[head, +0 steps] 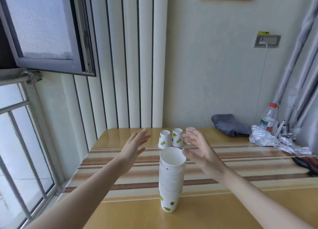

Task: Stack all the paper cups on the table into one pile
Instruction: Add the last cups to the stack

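The tall stack of paper cups (171, 180) stands near on the striped desk (240, 170), leaning a little and looking unsteady. A brush from the right hand (201, 151) or left hand (133, 147), both open with empty grip, could topple it. Three upturned cups (177, 137), white with green leaves, wait at the far side.

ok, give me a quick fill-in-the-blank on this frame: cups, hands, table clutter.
1. Behind the tall stack, ____ loose cups stand upside down on the table.
2. The left hand and right hand are both ____, holding nothing.
3. The bottle at the far right has a ____ cap.
4. Crumpled ____ lies beside the bottle.

Missing: three; open; red; foil
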`<control>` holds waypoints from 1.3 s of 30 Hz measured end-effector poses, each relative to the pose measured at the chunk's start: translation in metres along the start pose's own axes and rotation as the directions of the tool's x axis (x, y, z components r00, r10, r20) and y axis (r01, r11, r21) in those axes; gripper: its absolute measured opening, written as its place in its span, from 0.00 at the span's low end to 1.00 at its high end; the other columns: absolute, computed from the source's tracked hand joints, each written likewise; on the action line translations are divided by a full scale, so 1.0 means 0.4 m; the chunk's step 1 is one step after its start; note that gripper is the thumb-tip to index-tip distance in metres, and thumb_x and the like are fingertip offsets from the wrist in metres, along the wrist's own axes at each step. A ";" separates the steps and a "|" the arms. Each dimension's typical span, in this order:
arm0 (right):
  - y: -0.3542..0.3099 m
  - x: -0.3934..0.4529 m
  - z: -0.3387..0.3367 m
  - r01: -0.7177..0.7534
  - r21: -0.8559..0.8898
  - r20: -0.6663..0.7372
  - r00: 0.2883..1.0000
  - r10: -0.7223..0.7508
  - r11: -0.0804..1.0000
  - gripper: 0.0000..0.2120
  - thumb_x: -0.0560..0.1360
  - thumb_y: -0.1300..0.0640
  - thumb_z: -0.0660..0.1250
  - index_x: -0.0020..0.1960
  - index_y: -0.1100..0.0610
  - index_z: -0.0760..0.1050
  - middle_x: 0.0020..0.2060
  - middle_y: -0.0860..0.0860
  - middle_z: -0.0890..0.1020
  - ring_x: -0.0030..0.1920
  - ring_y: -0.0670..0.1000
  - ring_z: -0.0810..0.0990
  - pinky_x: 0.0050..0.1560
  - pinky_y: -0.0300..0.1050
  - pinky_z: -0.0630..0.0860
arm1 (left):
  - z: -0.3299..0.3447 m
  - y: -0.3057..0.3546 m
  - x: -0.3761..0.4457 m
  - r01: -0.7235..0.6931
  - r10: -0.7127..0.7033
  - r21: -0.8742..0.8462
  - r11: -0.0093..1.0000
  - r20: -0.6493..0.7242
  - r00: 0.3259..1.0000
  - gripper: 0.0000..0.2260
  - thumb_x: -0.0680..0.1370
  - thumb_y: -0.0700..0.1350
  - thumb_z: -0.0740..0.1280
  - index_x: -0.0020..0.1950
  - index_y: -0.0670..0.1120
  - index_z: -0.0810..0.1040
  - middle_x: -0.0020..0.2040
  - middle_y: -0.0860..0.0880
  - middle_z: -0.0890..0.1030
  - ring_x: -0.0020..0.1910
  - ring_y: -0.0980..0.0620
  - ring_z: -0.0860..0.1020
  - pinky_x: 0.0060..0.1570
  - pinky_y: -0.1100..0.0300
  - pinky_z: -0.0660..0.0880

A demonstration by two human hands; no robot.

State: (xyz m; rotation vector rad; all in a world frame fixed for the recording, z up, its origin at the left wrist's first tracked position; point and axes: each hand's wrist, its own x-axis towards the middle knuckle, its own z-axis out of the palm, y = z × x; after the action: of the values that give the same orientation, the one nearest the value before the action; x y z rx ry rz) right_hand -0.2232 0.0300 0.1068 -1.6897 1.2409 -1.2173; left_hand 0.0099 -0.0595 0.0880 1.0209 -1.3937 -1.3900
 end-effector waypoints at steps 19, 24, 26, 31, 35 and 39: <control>0.356 0.606 -0.067 -0.163 -0.921 -0.017 0.923 0.383 0.354 0.41 0.69 0.51 0.71 0.76 0.43 0.53 0.73 0.53 0.57 0.70 0.59 0.61 0.63 0.53 0.69 | 0.125 -0.181 0.563 -0.192 -0.003 0.959 0.210 0.197 0.980 0.41 0.70 0.49 0.75 0.77 0.55 0.56 0.78 0.47 0.54 0.74 0.42 0.59 0.65 0.48 0.73; 0.398 0.627 -0.020 -0.164 -0.919 -0.012 0.920 0.391 0.360 0.33 0.71 0.52 0.69 0.71 0.43 0.59 0.67 0.52 0.65 0.65 0.58 0.69 0.55 0.51 0.73 | 0.118 -0.190 0.569 -0.133 -0.028 0.983 0.126 0.138 0.990 0.36 0.69 0.46 0.77 0.71 0.51 0.61 0.67 0.46 0.69 0.62 0.42 0.74 0.54 0.50 0.80; 0.391 0.597 -0.011 -0.181 -0.917 -0.058 0.942 0.331 0.356 0.24 0.72 0.56 0.67 0.65 0.48 0.63 0.61 0.53 0.69 0.56 0.58 0.74 0.46 0.49 0.72 | 0.103 -0.186 0.542 -0.041 0.003 0.986 0.161 0.041 0.999 0.33 0.68 0.47 0.77 0.65 0.47 0.62 0.61 0.46 0.74 0.56 0.43 0.78 0.49 0.51 0.81; 0.313 0.484 -0.054 -0.389 -0.685 -0.282 0.921 0.269 0.616 0.23 0.67 0.46 0.71 0.53 0.54 0.62 0.48 0.50 0.72 0.42 0.55 0.74 0.33 0.44 0.68 | 0.031 -0.120 0.424 0.245 -0.095 0.746 0.619 -0.240 0.966 0.28 0.65 0.56 0.76 0.55 0.46 0.66 0.48 0.49 0.76 0.46 0.47 0.79 0.36 0.58 0.78; 0.203 0.356 -0.096 -0.536 0.240 -0.321 0.743 0.587 0.810 0.22 0.67 0.45 0.74 0.50 0.59 0.71 0.49 0.58 0.81 0.42 0.57 0.83 0.45 0.50 0.81 | -0.006 -0.028 0.288 0.342 -0.306 0.107 0.934 -0.262 0.916 0.26 0.66 0.58 0.76 0.53 0.45 0.71 0.54 0.42 0.79 0.48 0.46 0.82 0.49 0.51 0.82; 0.136 0.192 -0.117 -0.445 0.658 -0.172 0.696 0.697 0.607 0.16 0.72 0.45 0.70 0.51 0.57 0.74 0.44 0.57 0.80 0.38 0.54 0.78 0.39 0.47 0.75 | -0.002 0.064 0.144 0.184 -0.216 -0.198 0.963 -0.150 0.965 0.35 0.70 0.53 0.76 0.71 0.50 0.61 0.57 0.40 0.78 0.53 0.42 0.82 0.59 0.47 0.79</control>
State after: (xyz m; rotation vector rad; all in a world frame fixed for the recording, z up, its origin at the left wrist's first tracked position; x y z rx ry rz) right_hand -0.2763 -0.0599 0.0932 -0.4901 1.3359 -1.3598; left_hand -0.0037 -0.1146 0.1159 1.1545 -1.0397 -1.5085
